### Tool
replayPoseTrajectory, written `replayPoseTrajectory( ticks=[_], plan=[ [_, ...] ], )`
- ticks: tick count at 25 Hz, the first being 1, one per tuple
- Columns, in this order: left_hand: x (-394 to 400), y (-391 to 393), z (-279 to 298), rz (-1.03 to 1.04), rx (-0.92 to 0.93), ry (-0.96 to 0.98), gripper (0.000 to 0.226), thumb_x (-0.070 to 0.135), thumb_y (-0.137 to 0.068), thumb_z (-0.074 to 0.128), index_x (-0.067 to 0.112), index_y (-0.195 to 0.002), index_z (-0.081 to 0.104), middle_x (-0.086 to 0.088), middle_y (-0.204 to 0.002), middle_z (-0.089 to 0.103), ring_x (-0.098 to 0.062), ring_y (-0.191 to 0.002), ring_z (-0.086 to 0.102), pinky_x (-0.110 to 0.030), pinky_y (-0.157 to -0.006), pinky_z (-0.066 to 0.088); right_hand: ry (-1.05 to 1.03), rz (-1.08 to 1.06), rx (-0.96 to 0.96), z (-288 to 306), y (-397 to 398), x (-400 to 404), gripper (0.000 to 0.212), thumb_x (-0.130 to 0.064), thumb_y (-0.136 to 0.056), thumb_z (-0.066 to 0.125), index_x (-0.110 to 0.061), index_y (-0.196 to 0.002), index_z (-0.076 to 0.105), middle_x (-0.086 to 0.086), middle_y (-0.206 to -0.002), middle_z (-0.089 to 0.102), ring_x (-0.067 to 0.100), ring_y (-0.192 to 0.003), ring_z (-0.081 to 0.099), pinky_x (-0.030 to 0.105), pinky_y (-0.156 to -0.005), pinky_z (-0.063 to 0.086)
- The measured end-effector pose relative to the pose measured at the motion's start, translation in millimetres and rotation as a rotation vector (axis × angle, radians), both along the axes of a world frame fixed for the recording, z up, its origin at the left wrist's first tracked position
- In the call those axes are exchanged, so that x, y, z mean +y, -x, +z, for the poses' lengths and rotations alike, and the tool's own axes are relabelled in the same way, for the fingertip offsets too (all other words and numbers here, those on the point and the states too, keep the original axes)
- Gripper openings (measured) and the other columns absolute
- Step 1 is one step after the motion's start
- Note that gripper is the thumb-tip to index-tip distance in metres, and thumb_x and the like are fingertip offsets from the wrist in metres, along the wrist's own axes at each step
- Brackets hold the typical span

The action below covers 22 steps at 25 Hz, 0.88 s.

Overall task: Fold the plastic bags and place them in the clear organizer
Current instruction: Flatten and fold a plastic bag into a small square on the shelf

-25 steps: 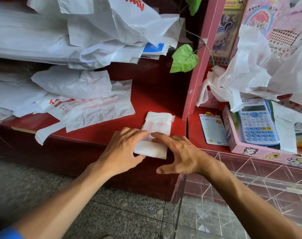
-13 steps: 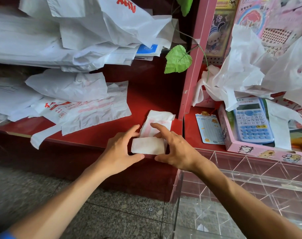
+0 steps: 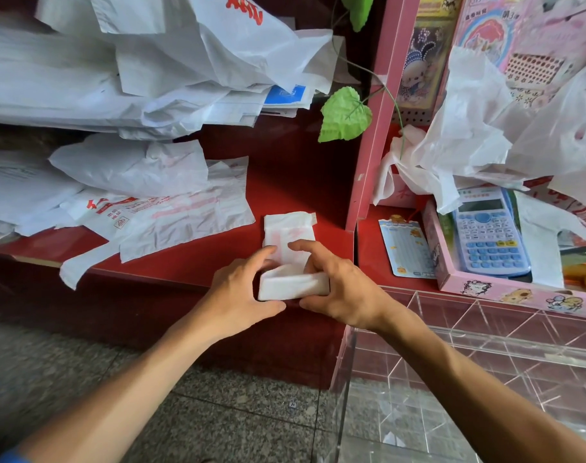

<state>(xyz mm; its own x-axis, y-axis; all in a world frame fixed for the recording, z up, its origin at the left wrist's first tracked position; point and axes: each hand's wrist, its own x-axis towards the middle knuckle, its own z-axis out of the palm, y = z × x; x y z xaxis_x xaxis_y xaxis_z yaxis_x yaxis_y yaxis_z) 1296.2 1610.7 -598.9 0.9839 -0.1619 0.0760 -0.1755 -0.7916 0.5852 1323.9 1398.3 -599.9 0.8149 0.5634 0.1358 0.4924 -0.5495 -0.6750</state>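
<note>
White bag (image 3: 290, 259) with faint pink print, red shelf (image 3: 218, 252), green leaf (image 3: 345, 115), pale-blue calculator (image 3: 488, 232).

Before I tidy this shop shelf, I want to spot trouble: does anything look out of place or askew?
Yes. A flat printed plastic bag hangs a handle over the red shelf front edge, and crumpled bags spill over the calculator in the pink tray.
</note>
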Motion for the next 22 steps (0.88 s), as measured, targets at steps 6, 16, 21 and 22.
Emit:
replayPoseTrajectory(
  ticks=[6,16,21,22],
  plan=[
    [7,-3,-12,-0.124,-0.118,0.036,0.023,0.02,-0.082,0.078,0.025,-0.104,0.074,0.044,-0.109,0.05,0.024,-0.115,0.041,-0.015,-0.109,0.028,0.237,-0.045,-0.183,-2,-3,-10,0.07,-0.03,-0.077,0.08,-0.029,-0.139,0.049,-0.008,-0.127,0.058,0.017,-0.111,0.049,0.041,-0.097,0.041],
    [9,3,-9,-0.013,-0.156,0.039,0.033,0.028,-0.079,0.081,0.025,-0.112,0.074,0.022,-0.109,0.06,0.001,-0.11,0.055,-0.017,-0.096,0.042,0.0,-0.049,-0.113,-4,-9,-21,0.014,-0.03,-0.082,0.079,-0.018,-0.082,0.073,-0.005,-0.081,0.068,0.014,-0.072,0.062,0.041,-0.065,0.049],
    [6,1,-11,0.055,-0.125,0.082,0.016,0.033,-0.085,0.076,0.023,-0.097,0.078,0.034,-0.1,0.052,0.005,-0.103,0.05,-0.005,-0.087,0.035,-0.067,-0.052,-0.093,-5,-9,-18,0.022,-0.03,-0.087,0.074,-0.023,-0.069,0.065,-0.012,-0.068,0.057,0.008,-0.062,0.054,0.017,-0.055,0.036],
    [5,-1,-13,0.059,-0.128,0.074,0.018,0.038,-0.086,0.074,0.024,-0.097,0.078,0.035,-0.099,0.053,0.001,-0.103,0.05,-0.012,-0.09,0.037,-0.065,-0.095,-0.08,-6,-10,-17,0.027,-0.032,-0.089,0.072,-0.027,-0.065,0.06,-0.012,-0.065,0.054,0.007,-0.06,0.051,0.015,-0.056,0.033]
  ],
)
